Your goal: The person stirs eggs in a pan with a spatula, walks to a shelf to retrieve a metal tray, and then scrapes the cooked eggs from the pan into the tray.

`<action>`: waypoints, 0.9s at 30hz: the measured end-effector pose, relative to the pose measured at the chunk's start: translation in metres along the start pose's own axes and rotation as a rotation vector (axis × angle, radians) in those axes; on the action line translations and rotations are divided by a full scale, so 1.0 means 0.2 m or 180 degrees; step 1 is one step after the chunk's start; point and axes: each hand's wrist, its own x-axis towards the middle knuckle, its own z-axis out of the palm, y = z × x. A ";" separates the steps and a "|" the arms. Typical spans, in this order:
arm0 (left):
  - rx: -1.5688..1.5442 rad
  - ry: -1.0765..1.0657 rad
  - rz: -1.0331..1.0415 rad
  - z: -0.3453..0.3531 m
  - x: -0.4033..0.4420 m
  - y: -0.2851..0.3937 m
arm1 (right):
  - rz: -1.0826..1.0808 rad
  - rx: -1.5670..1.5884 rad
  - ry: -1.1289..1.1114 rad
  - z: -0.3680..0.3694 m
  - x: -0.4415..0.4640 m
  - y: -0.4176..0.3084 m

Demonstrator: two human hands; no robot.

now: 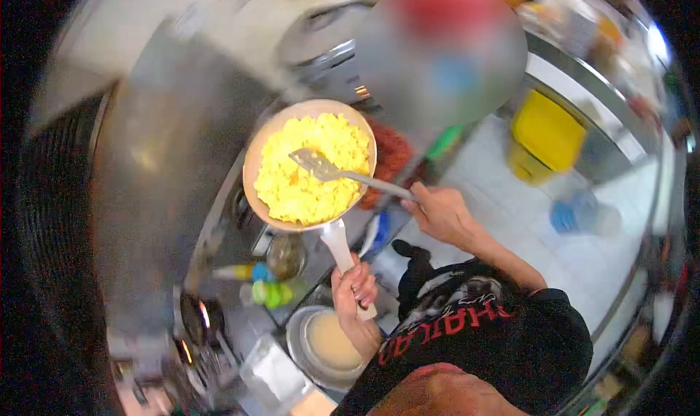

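A pale frying pan (251, 169) holds a heap of yellow scrambled eggs (313, 201) in the middle of the view. My left hand (355, 288) is closed round the pan's light handle, below the pan. The fingers of my right hand (441, 215) grip the handle of a metal spatula (321, 166). Its flat blade rests on the eggs, and its handle crosses the pan's right rim. The pan is held up in front of my body, above the floor and the counter edge.
A pot of pale liquid (297, 343) stands beside my left forearm, near a white container (273, 372) and bottles with green and blue tops. At the left is a wide metal surface (160, 161). A yellow bin (547, 135) stands on the tiled floor at the right.
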 end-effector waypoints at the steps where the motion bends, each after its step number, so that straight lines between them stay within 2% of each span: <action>1: 0.0048 -0.0225 -0.0276 0.05 -0.03 -0.08 | 0.0236 -0.0138 0.0086 -0.12 -0.17 0.05; 2: -0.0019 -0.0282 -0.0386 -0.15 -0.10 0.19 | 0.0323 -0.0076 0.0122 0.06 -0.12 -0.19; 3: 0.0039 -0.0462 -0.0726 -0.08 -0.11 0.01 | 0.0684 -0.0167 0.0177 -0.08 -0.40 -0.10; 6: 0.0266 -0.0702 -0.1457 -0.09 -0.30 -0.12 | 0.1369 -0.0175 0.0753 -0.06 -1.01 -0.24; 8: 0.0326 -0.0995 -0.2124 -0.10 -0.26 -0.22 | 0.1925 -0.0380 0.1134 -0.05 -1.32 -0.27; 9: 0.0334 -0.1012 -0.2489 -0.24 -0.10 0.31 | 0.2180 -0.0355 0.1147 0.14 -0.96 -0.63; 11: 0.0562 -0.1458 -0.3157 -0.09 -0.18 0.01 | 0.2695 -0.0307 0.1495 0.06 -1.41 -0.65; 13: 0.1207 -0.1617 -0.3500 -0.03 0.02 0.35 | 0.3316 -0.0384 0.1836 0.22 -1.15 -0.94; 15: 0.1760 -0.1892 -0.3865 0.17 0.08 0.33 | 0.3821 -0.0306 0.2148 0.19 -1.18 -1.05; 16: 0.1716 -0.2053 -0.4034 -0.11 0.13 0.56 | 0.4018 -0.0552 0.2136 0.46 -1.02 -1.33; 19: 0.2125 -0.2530 -0.4396 -0.09 0.23 0.47 | 0.4451 -0.0957 0.2639 0.56 -1.04 -1.45; 22: 0.2459 -0.2864 -0.4767 0.15 0.33 0.49 | 0.4998 -0.0860 0.3080 0.54 -0.83 -1.61; 23: 0.2593 -0.3037 -0.4877 0.23 0.31 0.60 | 0.5233 -0.0797 0.3118 0.50 -0.75 -1.76; 27: 0.2768 -0.3772 -0.5427 0.48 0.36 0.52 | 0.5709 -0.1347 0.3658 0.51 -0.65 -1.91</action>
